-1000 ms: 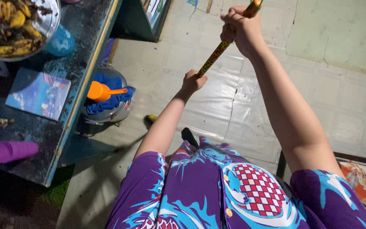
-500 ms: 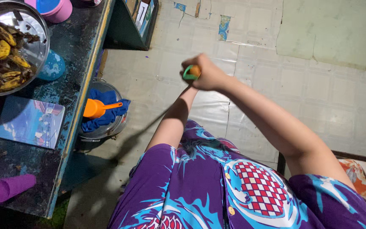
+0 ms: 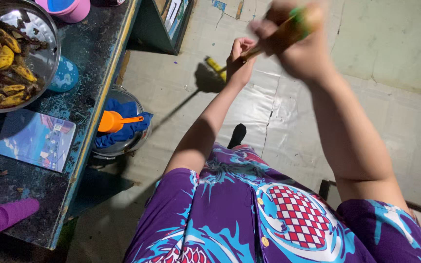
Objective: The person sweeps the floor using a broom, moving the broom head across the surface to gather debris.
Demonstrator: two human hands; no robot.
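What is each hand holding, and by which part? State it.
Both grip one long stick, likely a broom handle. The right hand holds its top end, near the green tip; the left hand holds it lower down the shaft. The picture is blurred.

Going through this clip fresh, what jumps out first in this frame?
Both hands on one long stick: the right hand, blurred, grips its top near the lens, and the left hand holds it lower, above the pale tiled floor. At far left, a metal bowl of dark bananas sits on a worn blue table.
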